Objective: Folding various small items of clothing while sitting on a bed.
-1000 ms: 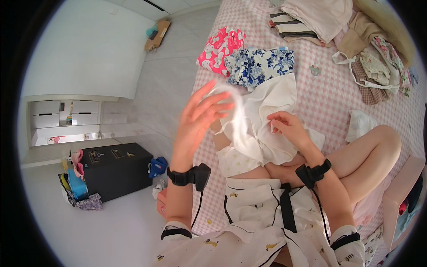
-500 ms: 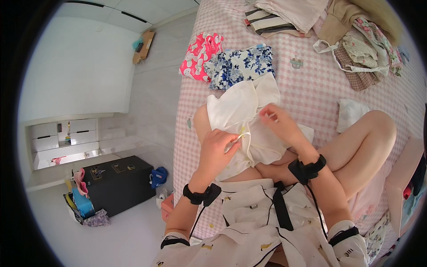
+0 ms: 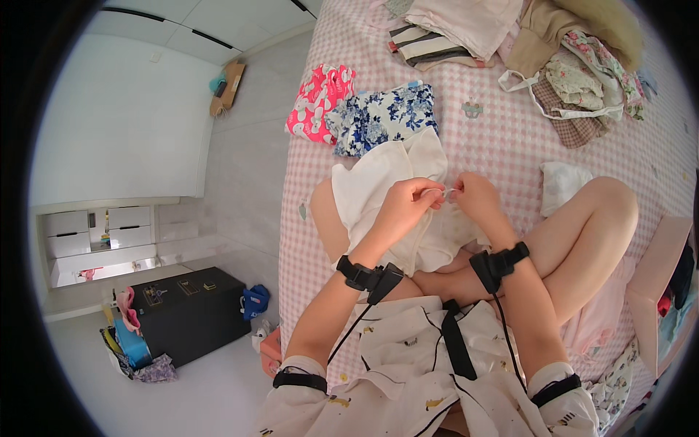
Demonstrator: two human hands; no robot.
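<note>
A white garment [image 3: 368,182] lies spread across my lap and folded legs. Above it, my left hand [image 3: 408,210] pinches a thin white string [image 3: 449,191] between thumb and fingers. Close on its right, my right hand [image 3: 478,199] is closed on the same string, so a short stretch of it shows between the two hands. Whether the string is joined to the garment is hidden behind my hands. Just beyond the garment lies a folded blue-and-white floral cloth [image 3: 389,116], touching a folded bright pink patterned one [image 3: 320,103].
A heap of clothes [image 3: 575,80] lies at the far right of the pink checked bedspread [image 3: 480,149]. A small white folded cloth [image 3: 562,186] sits by my right knee. At the right edge stands a pink box [image 3: 659,284] with clothes. A black cabinet [image 3: 196,313] stands on the floor left.
My left hand has moved right and away from me, with the white string, to meet my right hand. My right hand has shifted slightly right and now grips the string too.
</note>
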